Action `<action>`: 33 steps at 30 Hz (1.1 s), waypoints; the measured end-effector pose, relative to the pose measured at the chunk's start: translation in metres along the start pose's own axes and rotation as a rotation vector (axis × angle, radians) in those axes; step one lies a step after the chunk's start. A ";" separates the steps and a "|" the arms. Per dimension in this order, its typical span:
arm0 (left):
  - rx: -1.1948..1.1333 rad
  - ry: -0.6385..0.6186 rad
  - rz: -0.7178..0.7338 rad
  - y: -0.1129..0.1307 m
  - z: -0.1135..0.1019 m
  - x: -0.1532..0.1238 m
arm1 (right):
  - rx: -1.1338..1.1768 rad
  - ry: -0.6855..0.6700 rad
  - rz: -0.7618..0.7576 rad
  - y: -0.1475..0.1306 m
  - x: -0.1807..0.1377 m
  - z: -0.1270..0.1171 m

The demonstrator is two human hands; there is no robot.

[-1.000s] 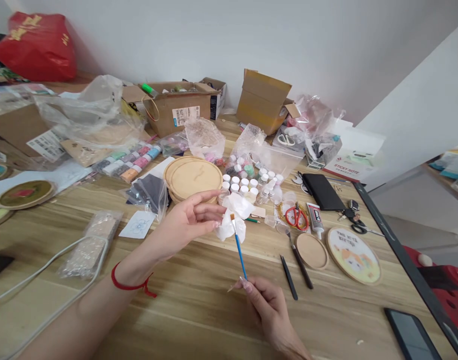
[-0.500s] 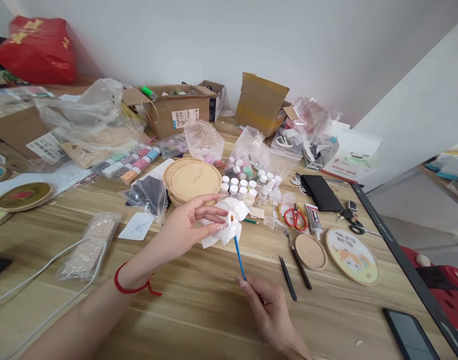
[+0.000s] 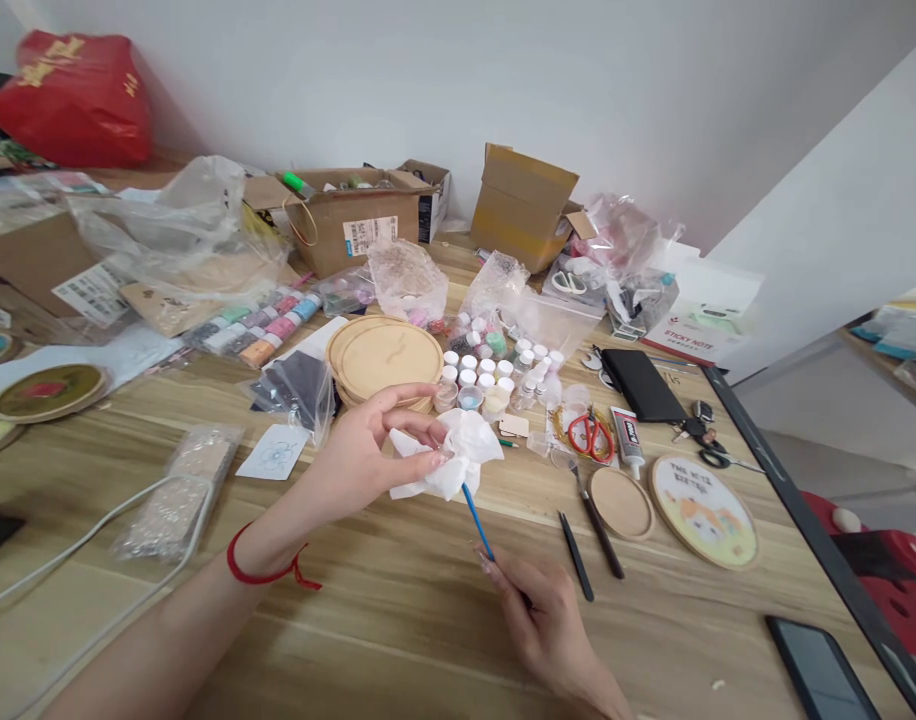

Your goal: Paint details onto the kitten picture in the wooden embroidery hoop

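A crumpled white tissue [image 3: 469, 440] is pinched in my left hand [image 3: 387, 440], above the table's middle. My right hand [image 3: 540, 610] grips a thin blue-handled paintbrush [image 3: 478, 522] near its lower end. The brush slants up and left, and its upper end is hidden in the tissue. Just behind the tissue stand several small white-lidded jars [image 3: 486, 375]. A stack of round wooden discs [image 3: 387, 358] lies behind my left hand. To the right of the brush are black tweezers [image 3: 576, 557] and a dark-handled tool [image 3: 599, 525].
Farther right lie a round wooden tray [image 3: 621, 503], a decorated round piece [image 3: 705, 512], red-handled pliers [image 3: 591, 437], a glue tube [image 3: 627, 440] and a phone [image 3: 825, 670]. Open cardboard boxes [image 3: 368, 225] line the back wall. A bubble-wrap packet [image 3: 177, 495] and white cable [image 3: 75, 545] are at left.
The tissue has closed over the brush's tip, which showed before. My left hand has moved slightly left and down with the tissue. The right hand has barely shifted.
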State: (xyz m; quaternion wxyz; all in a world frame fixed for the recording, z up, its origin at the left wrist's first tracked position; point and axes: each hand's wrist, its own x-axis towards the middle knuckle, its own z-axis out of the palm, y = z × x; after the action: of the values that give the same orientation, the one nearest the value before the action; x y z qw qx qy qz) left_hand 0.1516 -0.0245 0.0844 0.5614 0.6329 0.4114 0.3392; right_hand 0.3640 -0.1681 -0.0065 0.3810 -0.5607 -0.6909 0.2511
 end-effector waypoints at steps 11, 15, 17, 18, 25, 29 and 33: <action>0.138 0.156 0.044 0.001 -0.016 0.004 | 0.219 0.124 0.122 0.006 -0.011 0.003; 0.101 0.110 0.051 -0.004 -0.012 0.001 | 0.374 0.272 0.144 0.020 -0.020 0.012; 0.138 0.091 0.061 -0.004 -0.008 -0.003 | 0.417 0.354 0.147 0.018 -0.018 0.013; 0.155 0.074 0.062 -0.003 -0.005 -0.004 | 0.418 0.381 0.139 0.016 -0.016 0.013; -0.017 -0.079 -0.052 -0.003 0.031 -0.013 | 0.326 0.414 0.011 -0.014 0.011 0.015; -0.271 -0.086 -0.140 -0.008 0.041 -0.012 | 0.373 0.392 0.043 -0.023 0.024 0.019; -0.459 -0.133 -0.222 -0.008 0.042 -0.013 | 0.453 0.517 0.094 -0.030 0.037 0.014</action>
State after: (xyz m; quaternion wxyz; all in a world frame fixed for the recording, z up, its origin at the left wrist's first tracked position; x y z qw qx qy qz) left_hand 0.1820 -0.0534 0.0708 0.7501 0.4607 0.3528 0.3174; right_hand 0.3319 -0.1387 0.0172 0.6462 -0.5383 -0.4716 0.2652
